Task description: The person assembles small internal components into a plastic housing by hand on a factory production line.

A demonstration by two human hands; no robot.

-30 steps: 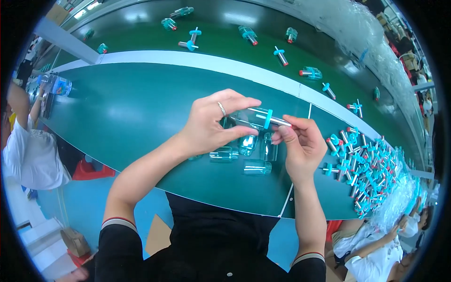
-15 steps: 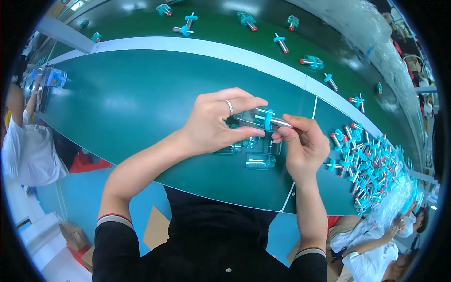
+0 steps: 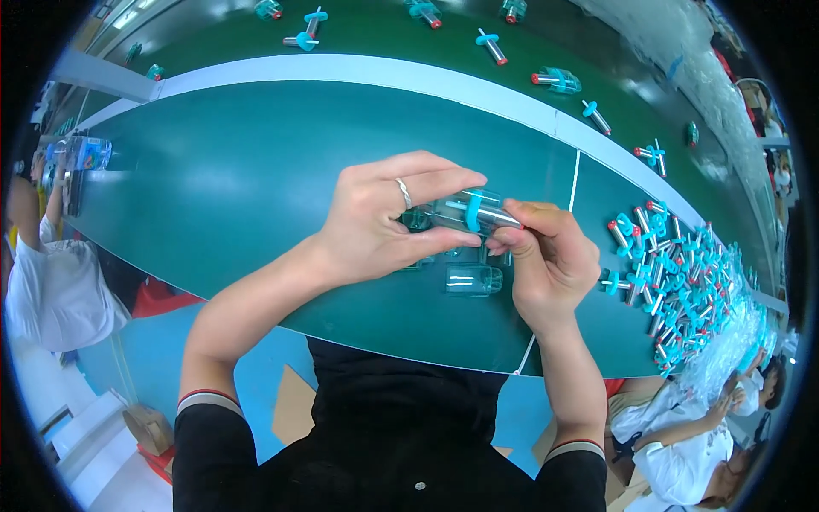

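My left hand [image 3: 363, 213] grips a clear bottle [image 3: 442, 209] lying sideways, with thumb below and fingers above. At its mouth, my right hand [image 3: 554, 264] pinches a silver tube [image 3: 498, 218] with a reddish end. The tube's turquoise collar [image 3: 473, 213] sits inside the bottle, and a thin pale stem points toward my left palm. Below the hands, a clear bottle [image 3: 472, 279] lies on its side on the green table. More clear bottles lie behind it, partly hidden by my hands.
At the right, many silver tubes with turquoise collars [image 3: 674, 282] lie heaped beside clear plastic wrap [image 3: 729, 328]. Beyond a white rail [image 3: 358, 68], a dark green belt [image 3: 375, 34] carries scattered tubes and bottles. People in white sit at left and right.
The silver tube and its turquoise collar have gone deeper into the bottle, toward my left palm. My view has shifted slightly; both hands keep their grips.
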